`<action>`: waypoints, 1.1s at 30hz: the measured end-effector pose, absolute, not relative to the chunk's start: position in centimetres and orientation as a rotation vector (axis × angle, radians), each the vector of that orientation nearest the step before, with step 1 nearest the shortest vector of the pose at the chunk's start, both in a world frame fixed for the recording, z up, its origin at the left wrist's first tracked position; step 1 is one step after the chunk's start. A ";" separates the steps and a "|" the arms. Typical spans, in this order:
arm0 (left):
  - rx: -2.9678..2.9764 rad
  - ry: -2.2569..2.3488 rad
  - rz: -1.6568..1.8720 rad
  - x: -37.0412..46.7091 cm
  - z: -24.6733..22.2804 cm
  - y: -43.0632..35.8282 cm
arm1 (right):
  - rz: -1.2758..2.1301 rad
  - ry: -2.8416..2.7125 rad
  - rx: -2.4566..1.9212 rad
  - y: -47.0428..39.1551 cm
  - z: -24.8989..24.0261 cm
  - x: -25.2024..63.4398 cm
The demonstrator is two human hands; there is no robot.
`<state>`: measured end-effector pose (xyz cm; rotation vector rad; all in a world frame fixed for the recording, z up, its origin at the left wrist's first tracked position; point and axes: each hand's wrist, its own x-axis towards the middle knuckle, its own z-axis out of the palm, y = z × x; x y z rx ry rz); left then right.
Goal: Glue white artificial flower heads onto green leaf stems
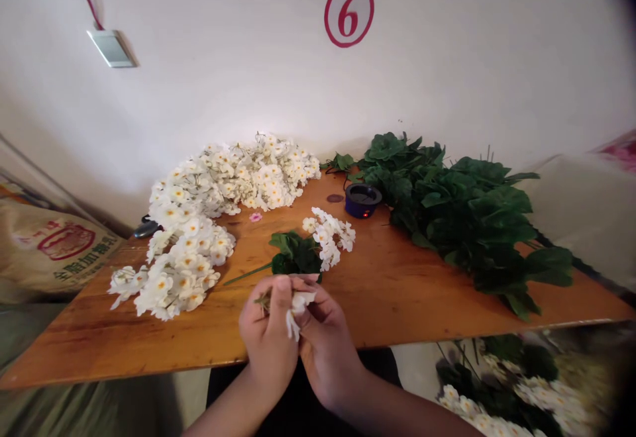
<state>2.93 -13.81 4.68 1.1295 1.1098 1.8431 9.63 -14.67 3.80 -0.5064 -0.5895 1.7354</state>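
My left hand [268, 324] and my right hand [322, 324] meet at the front edge of the table, fingers closed around a small white artificial flower [298, 308]. Its petals poke out between the two hands, and thin stem ends show by the left fingers; the rest is hidden. Just beyond my hands lies a green leaf spray [295, 253] with its stem pointing left. A bunch of white artificial flowers [330, 235] rests at its right end.
White flowers [199, 225] are heaped along the left and back of the wooden table [387, 304]. Green leaf sprays [457, 212] pile up on the right. A small blue pot with a red light [362, 200] stands at the back. More flowers [477, 410] lie below, right.
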 end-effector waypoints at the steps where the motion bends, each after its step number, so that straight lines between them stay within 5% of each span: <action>1: 1.169 1.072 1.867 3.0 4.6 -14.0 | 1.735 -0.579 -0.524 -14.7 3.8 9.6; 18: 1.222 1.053 1.811 3.3 3.6 -12.5 | 1.808 -0.488 -0.446 -13.6 2.5 9.7; 33: 1.713 1.143 1.611 4.7 1.4 -12.3 | 1.480 -0.625 -0.869 -14.4 -1.4 12.1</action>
